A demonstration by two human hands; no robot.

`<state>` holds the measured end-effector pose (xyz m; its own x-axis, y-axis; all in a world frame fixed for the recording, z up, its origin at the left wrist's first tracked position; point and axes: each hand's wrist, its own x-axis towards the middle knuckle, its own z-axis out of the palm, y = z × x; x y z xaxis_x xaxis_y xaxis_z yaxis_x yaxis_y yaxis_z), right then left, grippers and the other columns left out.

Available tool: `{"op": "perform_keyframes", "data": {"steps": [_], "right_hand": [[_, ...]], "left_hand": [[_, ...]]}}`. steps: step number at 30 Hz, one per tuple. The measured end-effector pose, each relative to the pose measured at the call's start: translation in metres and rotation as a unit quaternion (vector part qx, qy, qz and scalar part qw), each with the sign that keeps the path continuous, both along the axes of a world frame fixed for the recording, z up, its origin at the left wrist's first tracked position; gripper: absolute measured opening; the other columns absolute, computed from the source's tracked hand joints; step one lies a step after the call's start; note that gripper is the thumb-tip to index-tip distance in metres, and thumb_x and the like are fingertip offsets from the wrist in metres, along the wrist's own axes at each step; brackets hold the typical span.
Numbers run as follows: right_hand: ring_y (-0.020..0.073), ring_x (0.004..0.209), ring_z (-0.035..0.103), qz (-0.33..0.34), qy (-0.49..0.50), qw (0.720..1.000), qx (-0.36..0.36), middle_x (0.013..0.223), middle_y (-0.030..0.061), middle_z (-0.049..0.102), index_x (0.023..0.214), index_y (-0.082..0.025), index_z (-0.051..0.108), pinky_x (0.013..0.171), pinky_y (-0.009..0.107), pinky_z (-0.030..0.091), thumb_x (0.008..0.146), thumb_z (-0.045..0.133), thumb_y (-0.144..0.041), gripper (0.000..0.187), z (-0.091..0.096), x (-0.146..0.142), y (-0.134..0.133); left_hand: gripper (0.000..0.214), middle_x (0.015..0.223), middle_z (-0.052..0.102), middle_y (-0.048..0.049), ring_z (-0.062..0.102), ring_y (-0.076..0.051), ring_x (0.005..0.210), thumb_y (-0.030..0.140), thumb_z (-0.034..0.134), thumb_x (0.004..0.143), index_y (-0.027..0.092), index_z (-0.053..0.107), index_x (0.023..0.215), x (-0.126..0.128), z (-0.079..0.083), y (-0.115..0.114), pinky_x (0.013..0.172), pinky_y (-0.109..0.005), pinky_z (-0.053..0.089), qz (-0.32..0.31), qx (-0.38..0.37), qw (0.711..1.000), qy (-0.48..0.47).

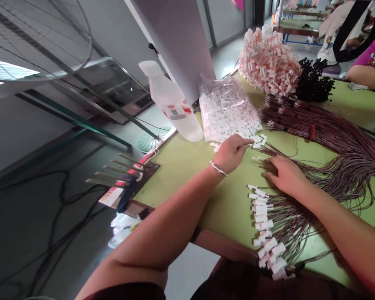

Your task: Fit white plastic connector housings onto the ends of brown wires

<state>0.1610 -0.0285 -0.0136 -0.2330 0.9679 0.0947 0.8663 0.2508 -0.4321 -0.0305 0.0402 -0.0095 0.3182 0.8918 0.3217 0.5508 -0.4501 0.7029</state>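
Brown wires (337, 171) spread beneath and to the right of the right grip (279, 171); whether its bent fingers pinched any, I couldn't tell. Across the wires lay the right forearm (337, 227); dragging it could, I thought, tangle them and pull the row of white plugs (261, 217), nearer the person than that grip, over the edge. The left grip (233, 152) reached toward loose white connectors (256, 141) at its fingertips; I couldn't tell whether it grasped one. A careless brush might have scattered them. Under both grips stretched the green desk (181, 175). Beyond the left grip stood a grey panel (181, 37), then a plastic bag (228, 104) of small pieces, with a bottle (176, 104) left of it.
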Motion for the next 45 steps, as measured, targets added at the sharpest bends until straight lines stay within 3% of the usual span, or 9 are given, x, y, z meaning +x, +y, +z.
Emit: {"op": "perform_keyframes", "data": {"steps": [3, 6, 10, 14, 17, 22, 30, 36, 45], "right_hand": [[0.0212, 0.080, 0.056, -0.005, -0.077, 0.997, -0.015, 0.085, 0.0089, 0.061, 0.083, -0.017, 0.059, 0.071, 0.032, 0.040, 0.082, 0.055, -0.025, 0.009, 0.001, -0.005, 0.001], [0.0202, 0.077, 0.055, -0.015, -0.060, 0.998, -0.008, 0.081, 0.0079, 0.059, 0.073, -0.017, 0.056, 0.069, 0.031, 0.039, 0.082, 0.051, -0.022, 0.011, -0.001, -0.006, 0.003], [0.0171, 0.072, 0.053, -0.045, 0.122, 0.991, 0.035, 0.076, 0.0042, 0.057, 0.073, -0.019, 0.054, 0.067, 0.029, 0.041, 0.080, 0.052, -0.026, 0.010, 0.001, 0.002, 0.003], [0.0116, 0.052, 0.044, -0.120, 0.292, 0.949, -0.012, 0.055, -0.0023, 0.049, 0.069, -0.018, 0.052, 0.051, 0.023, 0.036, 0.078, 0.053, -0.031, 0.016, 0.010, 0.007, -0.003], [0.0099, 0.052, 0.040, -0.123, 0.319, 0.940, -0.006, 0.055, -0.0028, 0.045, 0.064, -0.017, 0.054, 0.049, 0.022, 0.033, 0.074, 0.055, -0.031, 0.017, 0.013, 0.004, -0.006], [0.0095, 0.050, 0.040, -0.124, 0.269, 0.955, 0.016, 0.053, -0.0028, 0.046, 0.063, -0.016, 0.058, 0.049, 0.022, 0.033, 0.074, 0.055, -0.032, 0.019, 0.006, 0.003, -0.007], [0.0102, 0.052, 0.045, -0.118, 0.204, 0.968, 0.089, 0.057, -0.0013, 0.054, 0.067, -0.017, 0.058, 0.051, 0.021, 0.036, 0.078, 0.053, -0.032, 0.019, 0.001, 0.006, -0.009], [0.0105, 0.052, 0.046, -0.097, 0.172, 0.975, 0.106, 0.057, -0.0013, 0.055, 0.066, -0.018, 0.056, 0.052, 0.021, 0.036, 0.078, 0.052, -0.030, 0.017, 0.001, 0.006, -0.009], [0.0118, 0.054, 0.050, -0.087, 0.114, 0.981, 0.131, 0.062, 0.0006, 0.061, 0.073, -0.018, 0.061, 0.055, 0.023, 0.037, 0.080, 0.052, -0.030, 0.016, 0.000, 0.005, -0.010]], "left_hand": [[0.017, 0.060, 0.058, -0.0001, 0.052, -0.010, 0.054, 0.024, 0.062, 0.075, 0.015, 0.070, 0.087, -0.006, 0.007, -0.002, 0.053, -0.023, 0.043, 0.042, -0.137, 0.979, -0.144], [0.020, 0.054, 0.059, 0.0003, 0.051, -0.007, 0.046, 0.025, 0.070, 0.068, 0.011, 0.067, 0.082, -0.008, 0.011, -0.002, 0.046, -0.020, 0.041, 0.047, -0.251, 0.928, -0.271], [0.022, 0.061, 0.066, -0.0040, 0.058, -0.007, 0.051, 0.020, 0.076, 0.064, 0.008, 0.066, 0.080, 0.000, 0.009, -0.007, 0.051, -0.019, 0.046, 0.009, -0.391, 0.855, -0.340], [0.023, 0.065, 0.069, -0.0046, 0.059, -0.006, 0.052, 0.013, 0.076, 0.062, 0.008, 0.068, 0.083, 0.010, 0.001, -0.014, 0.057, -0.019, 0.050, -0.035, -0.470, 0.811, -0.347], [0.026, 0.064, 0.069, -0.0042, 0.059, -0.006, 0.051, 0.014, 0.076, 0.062, 0.009, 0.068, 0.086, 0.011, -0.005, -0.015, 0.051, -0.017, 0.047, -0.049, -0.448, 0.825, -0.339], [0.027, 0.059, 0.067, -0.0025, 0.058, -0.007, 0.049, 0.019, 0.075, 0.063, 0.010, 0.067, 0.087, 0.009, -0.009, -0.014, 0.046, -0.016, 0.043, -0.078, -0.390, 0.864, -0.307], [0.025, 0.063, 0.068, -0.0031, 0.058, -0.007, 0.050, 0.021, 0.075, 0.064, 0.011, 0.067, 0.085, 0.009, -0.009, -0.014, 0.046, -0.017, 0.042, -0.089, -0.401, 0.858, -0.309], [0.025, 0.064, 0.068, -0.0034, 0.058, -0.006, 0.049, 0.020, 0.075, 0.063, 0.010, 0.067, 0.084, 0.009, -0.008, -0.015, 0.045, -0.017, 0.041, -0.090, -0.418, 0.845, -0.321], [0.021, 0.055, 0.065, -0.0019, 0.058, -0.008, 0.046, 0.021, 0.073, 0.065, 0.010, 0.068, 0.082, 0.013, -0.005, -0.018, 0.045, -0.018, 0.046, -0.091, -0.387, 0.883, -0.250]]}}
